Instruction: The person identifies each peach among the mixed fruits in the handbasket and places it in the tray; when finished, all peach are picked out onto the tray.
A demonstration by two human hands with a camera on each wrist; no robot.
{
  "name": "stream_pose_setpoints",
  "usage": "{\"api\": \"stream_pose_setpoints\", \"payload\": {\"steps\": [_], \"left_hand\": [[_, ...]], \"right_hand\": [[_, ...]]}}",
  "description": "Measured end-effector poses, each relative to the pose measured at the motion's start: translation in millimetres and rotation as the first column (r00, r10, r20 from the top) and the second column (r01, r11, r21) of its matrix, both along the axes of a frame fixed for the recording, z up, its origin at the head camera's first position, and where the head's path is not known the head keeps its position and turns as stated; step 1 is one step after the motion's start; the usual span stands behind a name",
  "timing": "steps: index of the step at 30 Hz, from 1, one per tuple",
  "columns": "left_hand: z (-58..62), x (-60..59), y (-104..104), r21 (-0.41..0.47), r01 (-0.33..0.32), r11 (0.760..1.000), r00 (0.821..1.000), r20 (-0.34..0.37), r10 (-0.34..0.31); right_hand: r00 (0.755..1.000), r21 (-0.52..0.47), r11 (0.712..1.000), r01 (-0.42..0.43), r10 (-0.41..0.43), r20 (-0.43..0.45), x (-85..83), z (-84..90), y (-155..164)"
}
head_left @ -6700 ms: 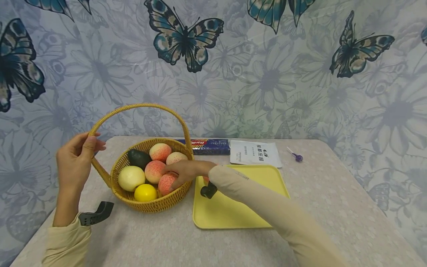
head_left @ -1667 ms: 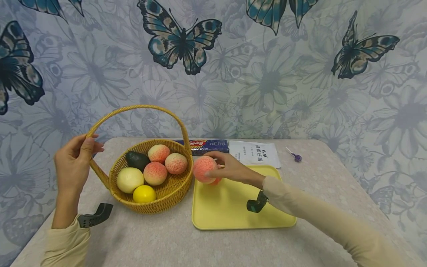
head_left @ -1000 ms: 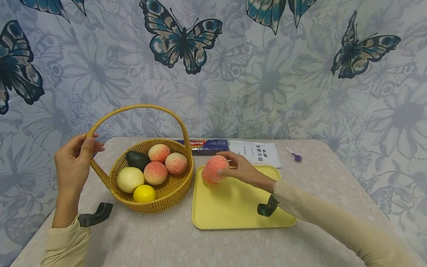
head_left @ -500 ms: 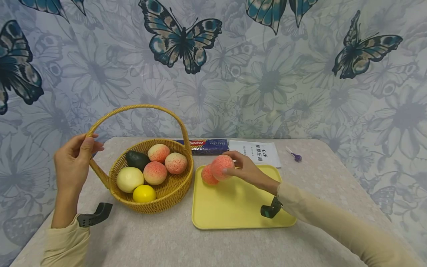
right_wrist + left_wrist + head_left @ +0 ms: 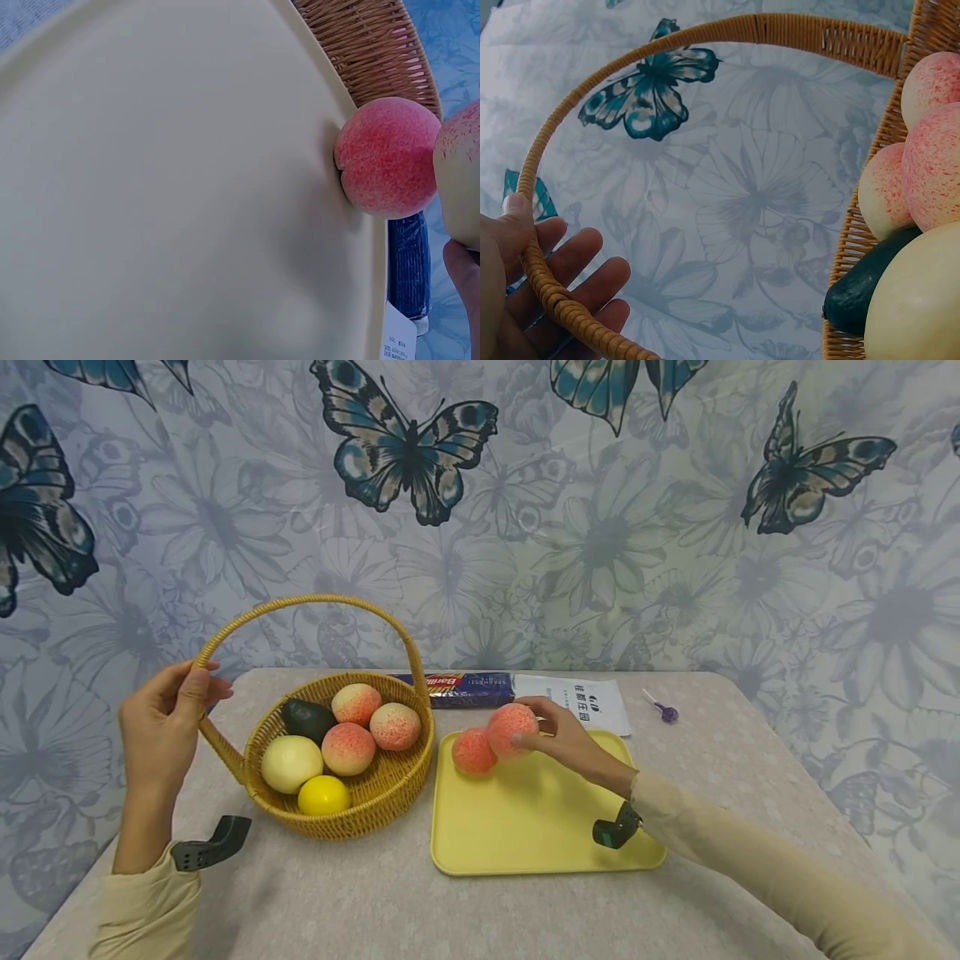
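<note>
My left hand (image 5: 161, 718) grips the left side of the handle (image 5: 330, 598) of a yellow wicker basket (image 5: 375, 814); in the left wrist view the thumb lies against the handle with the fingers behind it. Over the yellow tray (image 5: 525, 835), my right hand (image 5: 572, 745) holds a pink peach (image 5: 510, 728) between thumb and fingers. Just left of it, another peach (image 5: 474, 752) rests in the tray's back left corner. From the right wrist camera, the held peach (image 5: 459, 176) appears raised above the tray, its pale underside showing.
Inside the basket lie several fruits: peaches (image 5: 349, 749), a dark green avocado (image 5: 307, 720), a pale yellow round fruit (image 5: 291, 764) and a lemon (image 5: 324, 795). Behind the tray are a blue Barilla spaghetti box (image 5: 476, 689), a white packet (image 5: 600, 706) and a purple lollipop (image 5: 665, 712).
My right hand has taken a peach out of the basket's right side and carried it rightward over the tray, past the peach lying there. The left hand keeps its hold on the handle.
</note>
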State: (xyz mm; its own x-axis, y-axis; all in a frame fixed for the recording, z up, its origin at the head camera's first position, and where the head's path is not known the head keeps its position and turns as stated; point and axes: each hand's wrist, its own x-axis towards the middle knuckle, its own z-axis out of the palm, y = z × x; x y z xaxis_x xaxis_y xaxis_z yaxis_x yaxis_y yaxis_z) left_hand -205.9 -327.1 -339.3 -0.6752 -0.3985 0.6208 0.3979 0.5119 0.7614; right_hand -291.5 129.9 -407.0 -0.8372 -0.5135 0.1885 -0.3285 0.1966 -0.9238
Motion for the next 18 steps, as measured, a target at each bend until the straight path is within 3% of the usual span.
{"api": "stream_pose_setpoints", "payload": {"steps": [18], "left_hand": [[-2.3,0.3,-1,0.007,0.009,1.000,1.000,-0.005,-0.009]], "right_hand": [[0.997,0.064,0.997,0.045,-0.049,0.053,-8.3,-16.3,12]]}}
